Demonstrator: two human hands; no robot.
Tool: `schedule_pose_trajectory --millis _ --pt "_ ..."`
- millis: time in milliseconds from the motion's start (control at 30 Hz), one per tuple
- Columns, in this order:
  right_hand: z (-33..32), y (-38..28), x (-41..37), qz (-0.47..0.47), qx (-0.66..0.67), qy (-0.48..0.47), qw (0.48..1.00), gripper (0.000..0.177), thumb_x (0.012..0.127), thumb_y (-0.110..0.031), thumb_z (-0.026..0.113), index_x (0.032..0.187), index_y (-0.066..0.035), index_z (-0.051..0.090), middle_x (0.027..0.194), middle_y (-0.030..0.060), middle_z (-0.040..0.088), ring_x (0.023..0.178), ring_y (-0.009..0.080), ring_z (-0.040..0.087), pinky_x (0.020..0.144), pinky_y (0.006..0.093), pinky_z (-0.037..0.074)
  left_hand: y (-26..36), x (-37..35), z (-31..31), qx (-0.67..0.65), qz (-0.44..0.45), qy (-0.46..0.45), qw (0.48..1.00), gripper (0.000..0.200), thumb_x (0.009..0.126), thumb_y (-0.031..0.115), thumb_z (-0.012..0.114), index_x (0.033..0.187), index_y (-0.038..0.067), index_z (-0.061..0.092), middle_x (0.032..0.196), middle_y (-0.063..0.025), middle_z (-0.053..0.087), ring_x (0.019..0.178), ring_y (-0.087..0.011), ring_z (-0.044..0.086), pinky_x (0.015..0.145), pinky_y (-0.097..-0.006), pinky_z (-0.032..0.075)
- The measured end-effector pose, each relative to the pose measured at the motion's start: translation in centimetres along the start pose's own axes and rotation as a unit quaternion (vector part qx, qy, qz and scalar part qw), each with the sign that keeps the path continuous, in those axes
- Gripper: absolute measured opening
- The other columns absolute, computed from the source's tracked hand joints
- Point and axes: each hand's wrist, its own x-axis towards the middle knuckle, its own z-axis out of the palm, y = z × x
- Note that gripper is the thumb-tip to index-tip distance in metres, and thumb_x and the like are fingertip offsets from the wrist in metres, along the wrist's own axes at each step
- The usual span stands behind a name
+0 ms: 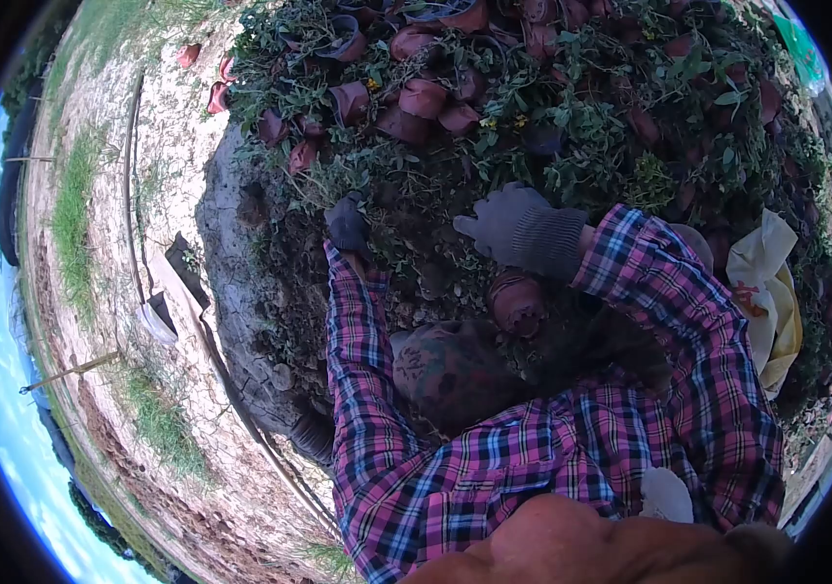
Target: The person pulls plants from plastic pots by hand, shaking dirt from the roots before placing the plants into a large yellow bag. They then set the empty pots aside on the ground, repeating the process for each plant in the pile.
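Observation:
My left hand (348, 225), in a dark glove, is among low weeds and dark soil at the near edge of the plant heap. Its fingers blend into the shadow, so what they do is hidden. My right hand (515, 230) wears a grey knit-cuffed glove and hovers over the soil (425, 258) between the two hands. One of its digits stretches out to the left, and nothing shows in its grasp. Just below the right wrist, a reddish-brown plant pot (518, 303) lies near my patterned trouser leg (455, 375).
Green weeds (572, 165) and several reddish pots (423, 98) are heaped ahead. A white and yellow sack (768, 292) lies at right. Grey sheeting (240, 282) borders the soil on the left, with a hose (131, 165) on pale ground beyond.

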Motion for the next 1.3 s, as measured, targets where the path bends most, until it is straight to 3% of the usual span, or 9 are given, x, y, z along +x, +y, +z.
schedule_pose_trajectory --millis 200,433,533,767,900,967,1067,1133,1300 --pt "-0.8 -0.1 -0.4 0.005 0.004 -0.011 1.000 0.038 0.082 -0.027 0.054 0.118 -0.015 0.048 0.093 0.0130 0.058 0.090 0.0283 0.058 0.078 0.0421 0.046 1.6 -7.0 -14.1 -0.347 -0.036 0.189 0.918 0.035 0.075 0.019 0.057 0.104 -0.001 0.059 0.102 -0.0187 0.061 0.092 -0.0296 0.060 0.082 -0.0383 0.045" --pt "-0.7 -0.4 -0.1 -0.020 -0.015 0.015 1.000 0.038 0.082 -0.026 0.053 0.118 -0.015 0.048 0.097 0.0127 0.057 0.093 0.0281 0.057 0.080 0.0414 0.045 -5.7 -5.2 -8.3 0.031 -0.318 0.099 0.943 0.045 0.067 0.020 0.064 0.103 -0.006 0.057 0.099 -0.0173 0.062 0.090 -0.0293 0.060 0.077 -0.0350 0.047" --pt "0.6 -0.6 -0.6 -0.017 -0.007 -0.005 1.000 0.038 0.083 -0.026 0.052 0.119 -0.016 0.047 0.099 0.0122 0.057 0.094 0.0278 0.057 0.081 0.0415 0.045 -12.1 -2.4 -5.4 -0.162 -0.291 0.163 0.928 0.037 0.066 0.015 0.064 0.096 -0.007 0.059 0.094 -0.0169 0.064 0.086 -0.0280 0.061 0.073 -0.0342 0.047" --pt "-0.1 0.0 -0.5 -0.012 -0.025 0.011 1.000 0.038 0.083 -0.026 0.053 0.119 -0.015 0.046 0.099 0.0121 0.056 0.093 0.0273 0.057 0.081 0.0417 0.045 0.8 -0.2 -6.5 -0.276 -0.137 0.010 0.951 0.035 0.068 0.012 0.062 0.098 -0.006 0.059 0.093 -0.0182 0.064 0.084 -0.0296 0.061 0.074 -0.0343 0.047" --pt "-0.1 0.7 -0.6 0.001 -0.013 -0.021 1.000 0.040 0.082 -0.027 0.053 0.120 -0.015 0.046 0.098 0.0121 0.056 0.092 0.0269 0.057 0.080 0.0412 0.045 -3.0 5.2 1.0 0.131 0.107 -0.228 0.959 0.043 0.070 0.010 0.063 0.107 -0.008 0.053 0.096 -0.0168 0.063 0.086 -0.0251 0.061 0.074 -0.0337 0.047" --pt "0.6 1.4 -0.8 0.015 -0.018 -0.001 1.000 0.041 0.082 -0.027 0.053 0.120 -0.015 0.046 0.097 0.0119 0.056 0.092 0.0267 0.056 0.080 0.0409 0.045 -2.7 6.6 4.1 0.073 0.081 -0.239 0.965 0.048 0.069 0.012 0.066 0.110 -0.009 0.052 0.098 -0.0160 0.063 0.087 -0.0242 0.060 0.077 -0.0344 0.046" --pt "0.7 1.8 -0.9 0.040 -0.015 -0.017 0.999 0.042 0.082 -0.028 0.054 0.121 -0.016 0.046 0.097 0.0117 0.056 0.091 0.0267 0.056 0.080 0.0408 0.044 2.1 4.8 7.3 -0.220 -0.276 -0.047 0.934 0.055 0.066 0.018 0.069 0.111 -0.008 0.051 0.104 -0.0147 0.061 0.089 -0.0252 0.059 0.081 -0.0342 0.044" --pt "0.3 1.5 -0.7 0.039 -0.017 -0.016 0.999 0.041 0.082 -0.029 0.053 0.121 -0.016 0.046 0.097 0.0118 0.056 0.091 0.0268 0.056 0.081 0.0408 0.044 -5.0 5.4 11.4 -0.187 -0.177 0.009 0.966 0.053 0.067 0.017 0.069 0.110 -0.007 0.052 0.104 -0.0146 0.061 0.090 -0.0243 0.058 0.078 -0.0330 0.045" --pt "0.4 0.9 -0.9 0.008 -0.009 -0.005 1.000 0.040 0.083 -0.028 0.051 0.121 -0.016 0.046 0.098 0.0123 0.056 0.093 0.0275 0.056 0.082 0.0411 0.044 2.3 -3.4 -6.0 -0.050 0.144 0.107 0.982 0.047 0.070 0.009 0.062 0.116 0.013 0.055 0.101 -0.0146 0.063 0.089 -0.0291 0.061 0.076 -0.0367 0.049"
